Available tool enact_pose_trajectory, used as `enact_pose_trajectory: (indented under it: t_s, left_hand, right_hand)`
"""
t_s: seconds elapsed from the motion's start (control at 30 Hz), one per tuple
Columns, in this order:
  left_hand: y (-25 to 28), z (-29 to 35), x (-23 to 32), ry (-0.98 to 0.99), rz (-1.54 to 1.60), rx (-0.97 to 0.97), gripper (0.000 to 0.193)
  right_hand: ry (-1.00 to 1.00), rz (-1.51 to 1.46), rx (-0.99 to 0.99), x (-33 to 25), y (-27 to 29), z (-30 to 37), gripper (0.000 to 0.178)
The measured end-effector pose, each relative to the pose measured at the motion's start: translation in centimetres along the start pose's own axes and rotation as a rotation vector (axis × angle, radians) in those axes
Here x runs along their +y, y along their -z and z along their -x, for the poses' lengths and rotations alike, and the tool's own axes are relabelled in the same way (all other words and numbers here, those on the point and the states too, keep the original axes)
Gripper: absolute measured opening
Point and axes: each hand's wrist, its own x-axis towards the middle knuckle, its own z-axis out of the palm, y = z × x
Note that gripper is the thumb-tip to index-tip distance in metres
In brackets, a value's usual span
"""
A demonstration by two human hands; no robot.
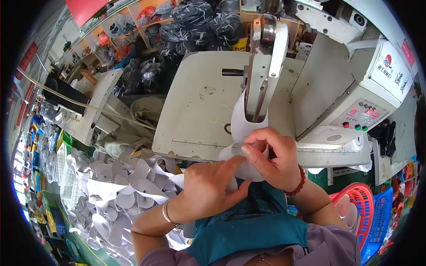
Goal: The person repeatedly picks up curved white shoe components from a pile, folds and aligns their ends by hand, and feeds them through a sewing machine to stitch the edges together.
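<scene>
Between my hands is a curved, flexible white cut piece (251,171), in front of a machine with a narrow arm (265,66). My right hand (276,155), with a red bead bracelet at the wrist, pinches the piece's upper edge between thumb and fingers. From the left, my left hand (205,188) grips its lower left side, index finger pointing toward the right thumb. White material (243,119) also curves around the foot of the arm; whether it joins the held piece I cannot tell. My fingers cover part of the piece.
A worn pale machine table (195,102) with a ruler strip lies ahead. On its right stands a control box (344,97) with buttons. Many loose white cut pieces (111,199) are heaped at left. Red (366,199) and blue baskets (381,217) stand at right.
</scene>
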Motion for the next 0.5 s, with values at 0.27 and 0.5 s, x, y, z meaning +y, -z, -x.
enact_pose_trajectory:
  t_s: [0.27,0.5]
  left_hand:
    - [0.1,-1.6,-0.1,-0.087,0.216,0.182,0.038]
    - [1.8,-4.5,0.5,-0.078,0.267,0.078,0.035]
  right_hand:
    - [-0.029,-0.148,0.047,-0.5,1.2,-0.2,0.009]
    - [-0.135,-0.505,-0.042,-1.2,3.5,-1.9,0.01]
